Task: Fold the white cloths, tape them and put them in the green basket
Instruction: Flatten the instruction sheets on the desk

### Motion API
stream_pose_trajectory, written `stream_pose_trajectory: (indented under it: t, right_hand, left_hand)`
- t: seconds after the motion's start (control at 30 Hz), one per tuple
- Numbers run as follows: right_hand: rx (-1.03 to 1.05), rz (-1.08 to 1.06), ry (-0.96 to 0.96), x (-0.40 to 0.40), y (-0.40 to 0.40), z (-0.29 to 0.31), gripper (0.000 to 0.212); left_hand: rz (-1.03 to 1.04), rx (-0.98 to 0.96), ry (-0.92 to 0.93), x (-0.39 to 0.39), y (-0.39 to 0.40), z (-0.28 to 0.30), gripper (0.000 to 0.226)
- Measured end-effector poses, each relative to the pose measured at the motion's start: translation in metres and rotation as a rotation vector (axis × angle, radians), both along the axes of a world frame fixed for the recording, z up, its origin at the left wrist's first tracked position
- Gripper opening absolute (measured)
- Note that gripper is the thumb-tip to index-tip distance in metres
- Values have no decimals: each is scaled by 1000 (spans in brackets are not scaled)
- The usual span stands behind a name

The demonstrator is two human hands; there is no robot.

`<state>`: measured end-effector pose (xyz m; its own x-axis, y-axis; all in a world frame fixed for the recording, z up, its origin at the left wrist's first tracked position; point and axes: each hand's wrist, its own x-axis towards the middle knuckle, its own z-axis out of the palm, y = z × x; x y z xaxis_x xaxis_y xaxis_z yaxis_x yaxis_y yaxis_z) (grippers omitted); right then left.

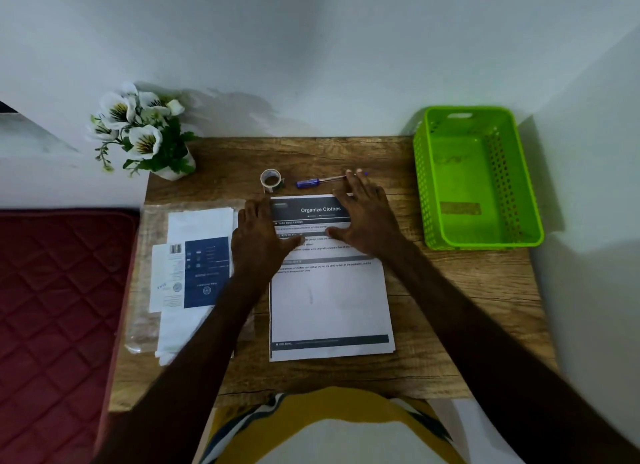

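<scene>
A clear plastic pack [194, 273] with white cloth and a blue label inside lies flat at the table's left side. A roll of clear tape [271, 179] stands near the back middle of the table. The green basket [519, 200] sits at the right, with nothing in it. My left hand [258, 237] and my right hand [367, 214] both lie flat, fingers straight, on the top part of a printed sheet headed "Organize Clothes" [329, 308] in the middle of the wooden table [450, 325].
A blue-handled screwdriver [311, 182] lies behind the sheet, beside the tape. A pot of white artificial flowers [145, 134] stands at the back left corner. A dark red quilted mattress [59, 308] borders the table's left edge. Walls close in behind and to the right.
</scene>
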<state>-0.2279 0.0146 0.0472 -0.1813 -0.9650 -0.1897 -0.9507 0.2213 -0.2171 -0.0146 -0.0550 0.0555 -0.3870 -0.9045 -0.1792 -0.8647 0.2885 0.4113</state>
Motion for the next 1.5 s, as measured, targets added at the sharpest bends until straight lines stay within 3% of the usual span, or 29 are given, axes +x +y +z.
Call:
stream_pose_trajectory:
  t: [0.17,0.33,0.8,1.07,1.17,1.33,1.43,1.5]
  right_hand:
    - [-3,-18,-11,-2,2,-1,89]
    - [2,-35,-24,-2,2,-1,92]
    - [0,-41,-7,-1,4,-3,95]
    - [-30,-37,-2,1,7,-2,91]
    - [-90,-7,24,2,6,-2,92]
    - [-424,37,67,6,11,-1,62]
    - [-599,99,120,10,18,-3,23]
    - [-640,137,137,14,26,-6,20]
  left_hand:
    - [33,26,10,-2,1,-4,94]
    - [87,38,43,0,1,-6,104]
    - [104,-5,49,0,15,-4,90]
    - [112,-21,85,2,20,-5,76]
    - [137,-38,163,5,20,-8,53]
    - [63,-143,381,17,16,-11,15]
    - [11,-200,456,26,14,-17,14]
    - [7,-201,481,32,13,-23,19]
